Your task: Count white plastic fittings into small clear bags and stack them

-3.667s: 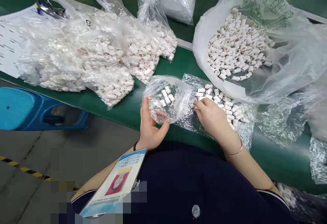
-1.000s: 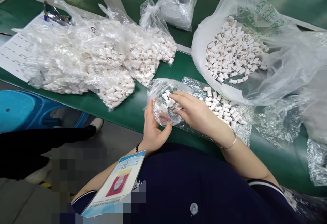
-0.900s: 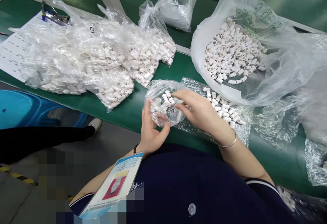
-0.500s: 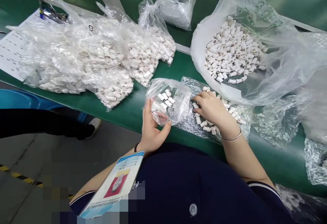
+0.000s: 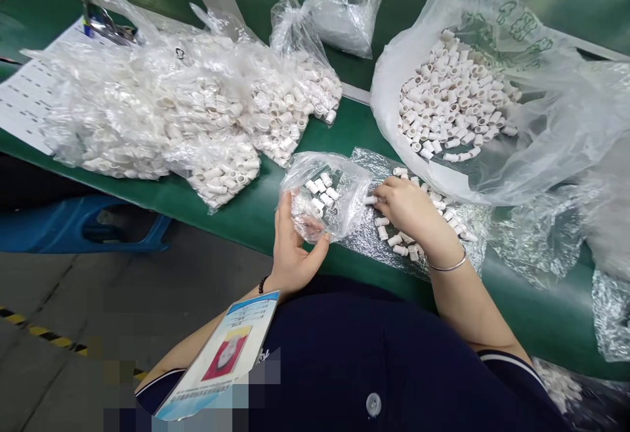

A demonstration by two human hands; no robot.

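Note:
My left hand (image 5: 293, 251) grips a small clear plastic bag (image 5: 350, 182) by its near side, its fingers partly seen through the film, holding the mouth wide. Several short white plastic pipe fittings (image 5: 325, 199) lie inside the bag. Just to its right, my right hand (image 5: 408, 205) pinches one white pipe fitting (image 5: 369, 201) that sticks out from the fingertips toward the bag. Below and around that hand, loose fittings (image 5: 394, 240) are scattered on a flattened clear plastic bag (image 5: 363, 238).
Filled clear bags of fittings (image 5: 211, 110) are heaped at the left over a printed sheet (image 5: 22, 107). A large open bag (image 5: 394, 84) holding many fittings stands at the back right. Crumpled film (image 5: 536, 241) lies right. A blue stool (image 5: 98, 225) sits below the table's left edge.
My right hand has closed on a fitting among the loose ones. My left hand stays on the bag. At the left, another person's leg and shoe have moved away from the stool.

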